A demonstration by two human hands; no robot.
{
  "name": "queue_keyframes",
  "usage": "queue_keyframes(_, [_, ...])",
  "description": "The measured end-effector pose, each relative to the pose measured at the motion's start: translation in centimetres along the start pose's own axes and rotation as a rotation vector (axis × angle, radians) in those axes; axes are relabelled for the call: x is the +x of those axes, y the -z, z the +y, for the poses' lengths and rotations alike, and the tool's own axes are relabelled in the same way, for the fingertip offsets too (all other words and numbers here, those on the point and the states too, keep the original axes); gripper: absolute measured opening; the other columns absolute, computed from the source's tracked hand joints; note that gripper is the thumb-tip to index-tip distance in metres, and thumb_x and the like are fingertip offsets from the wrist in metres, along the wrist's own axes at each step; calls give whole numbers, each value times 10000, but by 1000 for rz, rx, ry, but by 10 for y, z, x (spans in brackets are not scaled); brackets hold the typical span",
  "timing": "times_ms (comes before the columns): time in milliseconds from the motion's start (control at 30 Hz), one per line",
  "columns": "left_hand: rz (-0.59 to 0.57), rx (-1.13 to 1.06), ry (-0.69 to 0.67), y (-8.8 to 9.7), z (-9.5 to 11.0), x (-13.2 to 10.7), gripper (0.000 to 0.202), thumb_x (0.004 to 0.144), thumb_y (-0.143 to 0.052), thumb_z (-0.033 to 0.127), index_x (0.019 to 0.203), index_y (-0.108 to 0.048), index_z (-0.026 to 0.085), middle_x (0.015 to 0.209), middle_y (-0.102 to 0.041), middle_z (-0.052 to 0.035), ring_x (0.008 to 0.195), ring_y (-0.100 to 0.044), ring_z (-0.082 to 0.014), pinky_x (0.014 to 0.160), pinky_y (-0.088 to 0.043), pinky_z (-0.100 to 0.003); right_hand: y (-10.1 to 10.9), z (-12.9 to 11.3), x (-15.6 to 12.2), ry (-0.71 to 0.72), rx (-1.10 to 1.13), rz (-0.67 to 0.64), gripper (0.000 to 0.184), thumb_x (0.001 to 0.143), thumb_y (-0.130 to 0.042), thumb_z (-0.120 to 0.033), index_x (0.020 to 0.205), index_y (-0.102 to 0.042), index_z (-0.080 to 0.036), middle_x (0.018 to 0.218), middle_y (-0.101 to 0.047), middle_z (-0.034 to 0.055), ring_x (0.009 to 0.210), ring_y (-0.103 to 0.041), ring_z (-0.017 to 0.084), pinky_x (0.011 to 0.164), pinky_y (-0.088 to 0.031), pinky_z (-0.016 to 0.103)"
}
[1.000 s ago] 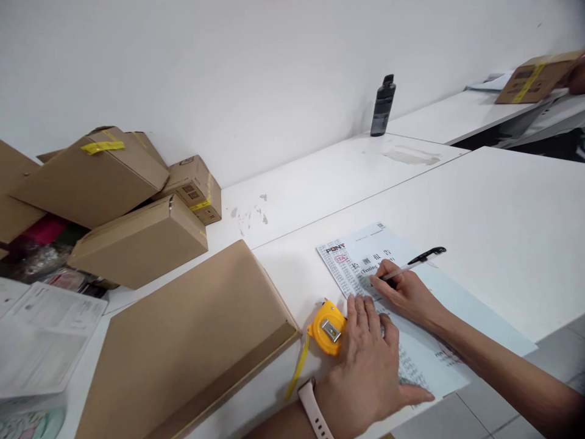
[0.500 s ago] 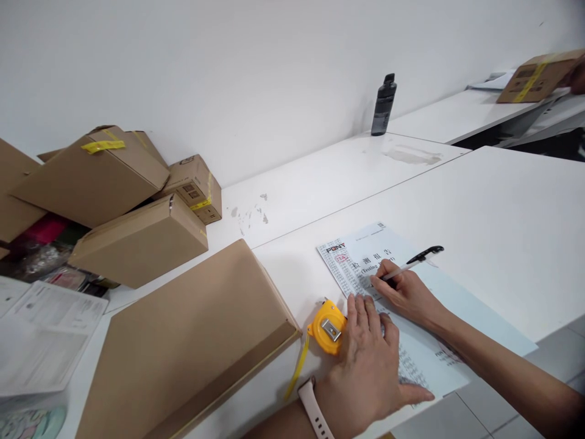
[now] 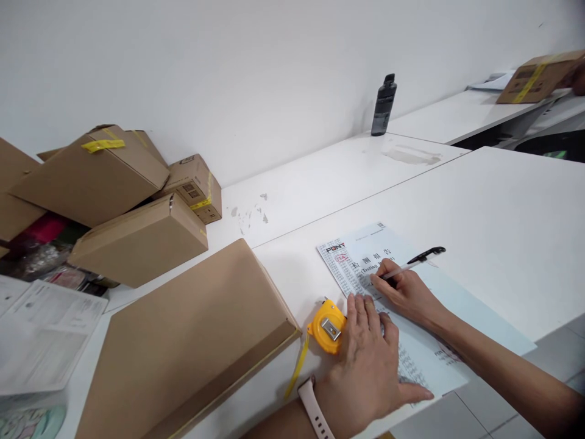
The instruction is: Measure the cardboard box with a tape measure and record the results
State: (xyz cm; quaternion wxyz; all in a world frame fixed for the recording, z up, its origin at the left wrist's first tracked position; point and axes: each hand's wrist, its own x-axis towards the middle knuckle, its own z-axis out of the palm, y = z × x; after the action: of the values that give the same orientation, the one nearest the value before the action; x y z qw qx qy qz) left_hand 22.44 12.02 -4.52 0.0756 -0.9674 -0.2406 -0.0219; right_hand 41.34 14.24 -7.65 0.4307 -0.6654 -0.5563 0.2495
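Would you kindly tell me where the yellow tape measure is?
In the head view, the yellow tape measure lies low centre, between the flat cardboard box and the left hand.

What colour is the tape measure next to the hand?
Yellow, with a silver clip. The tape measure shows best in the head view.

Cardboard boxes pile up at left — a dark bottle stands upright beyond.

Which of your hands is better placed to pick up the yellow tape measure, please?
Left. The left hand lies open on the form right beside the tape measure; the right hand is busy holding the pen.
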Motion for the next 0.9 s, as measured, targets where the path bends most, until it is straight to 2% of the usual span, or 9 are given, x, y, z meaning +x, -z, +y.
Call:
queue_keyframes(267, [5, 11, 4, 0, 1, 0, 1028, 854, -336, 896, 1401, -541, 49, 1515, -527, -279, 1464, -429, -432, 1226, -285, -551, 0, 0, 0, -6, -12, -7, 339, 939, -551, -434, 672, -446, -253, 620, -406, -47, 519, -324, 126, 493, -299, 295])
queue_keyframes(533, [-18, 13, 0, 0, 0, 0, 1038, 858, -325, 894, 1413, -524, 39, 1532, -501, -289, 1474, -412, -434, 1238, -260, -553, 0, -1, 0, -17, 6, 1, 391, 929, -567, -484, 646, -440, -246, 633, -455, -33, 511, -324, 117, 479, -307, 287])
queue_keyframes(700, [-58, -26, -26, 2, -2, 1, 1035, 877, -309, 876, 1430, -512, 25, 1537, -480, -305, 1476, -398, -451, 1242, -251, -573, 0, 0, 0, -36, 1, 25, 341, 922, -567, -458, 675, -458, -250, 595, -388, -57, 498, -306, 118, 473, -288, 282])
queue_keyframes(900, [-48, -45, -8, -1, 0, 1, 1047, 857, -358, 884, 1414, -523, 13, 1535, -477, -318, 1483, -380, -460, 1251, -241, -576, 0, 1, 1, -30, -4, 15, 321, 913, -567, -433, 674, -453, -253, 590, -384, -57, 505, -311, 120, 479, -283, 282])
